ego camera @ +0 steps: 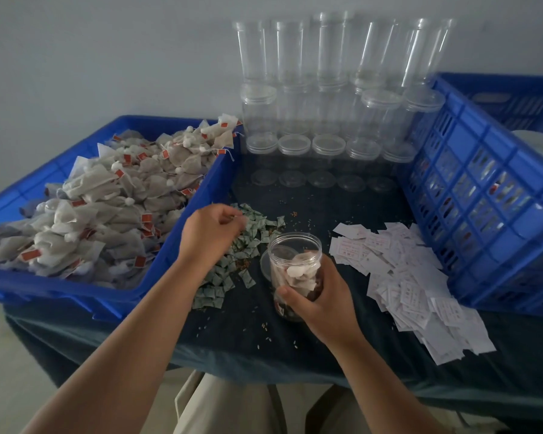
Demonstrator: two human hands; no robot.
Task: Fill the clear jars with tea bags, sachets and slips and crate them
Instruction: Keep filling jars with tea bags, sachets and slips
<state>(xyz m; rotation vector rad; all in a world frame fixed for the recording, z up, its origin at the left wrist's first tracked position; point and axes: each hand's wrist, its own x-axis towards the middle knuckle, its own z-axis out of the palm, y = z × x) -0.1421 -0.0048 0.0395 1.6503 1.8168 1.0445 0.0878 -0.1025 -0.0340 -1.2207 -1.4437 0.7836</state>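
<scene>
My right hand [322,303] grips an open clear jar [295,261] tilted over the dark cloth, with tea bags inside it. My left hand [212,230] hovers over the pile of green sachets [232,267] and pinches a sachet at its fingertips. A clear lid [265,264] lies flat just left of the jar. The blue tray [201,195] at the left is heaped with tea bags [101,208] with red tags. White paper slips [411,283] are spread at the right.
Stacked empty clear jars [326,98] stand at the back against the wall, with several loose lids [320,180] in front. A tall blue slatted crate [483,195] stands at the right. Loose grains dot the dark cloth [295,346].
</scene>
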